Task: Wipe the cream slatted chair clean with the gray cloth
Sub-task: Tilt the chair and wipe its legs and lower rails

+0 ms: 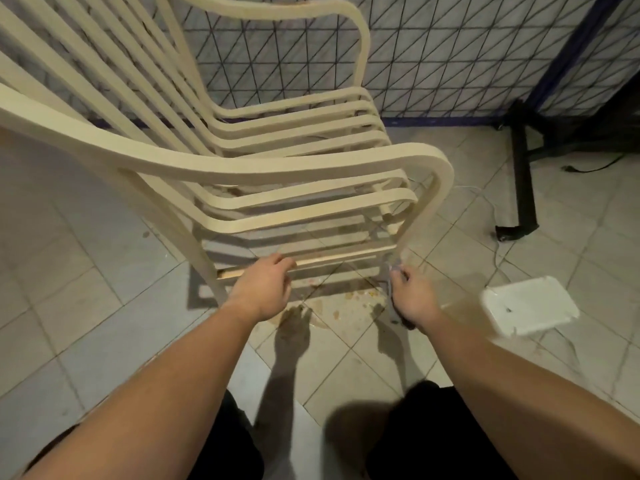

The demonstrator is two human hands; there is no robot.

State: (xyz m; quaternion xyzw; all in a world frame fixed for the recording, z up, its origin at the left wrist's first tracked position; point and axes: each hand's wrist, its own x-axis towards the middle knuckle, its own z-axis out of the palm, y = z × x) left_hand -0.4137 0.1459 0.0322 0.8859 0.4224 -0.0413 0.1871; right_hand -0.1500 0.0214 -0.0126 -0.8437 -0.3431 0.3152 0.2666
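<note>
1. The cream slatted plastic chair point(277, 168) stands on the pale tiled floor point(86, 271), directly ahead of both hands. Its near armrest curves over above them, and its seat slats run between and beyond them.
2. The left hand point(263, 289) reaches forward with its fingers curled over the thin cream side rail point(329, 259) low on the chair's near side, gripping it.
3. The right hand point(414, 299) is to the right of the left hand, well apart from it, at the foot of the chair's near front leg point(415, 223).
4. The right hand clamps the gray cloth point(391, 292); the cloth shows as a narrow gray strip along the hand's left edge, lying against the lower part of that leg.
5. Whether the right fingertips themselves touch the leg cannot be told.
6. Brownish stains point(346, 306) mark the floor tiles between the two hands, below the chair's rail.
7. A white rectangular block point(530, 308), blurred, sits on the floor just to the right of the right hand.
8. A black metal stand base point(523, 174) lies on the floor farther beyond the right hand.
9. A panel with a black triangular grid pattern point(450, 46) stands behind the chair, well beyond both hands.
10. Both forearms are bare; dark clothing point(415, 427) shows below them.
</note>
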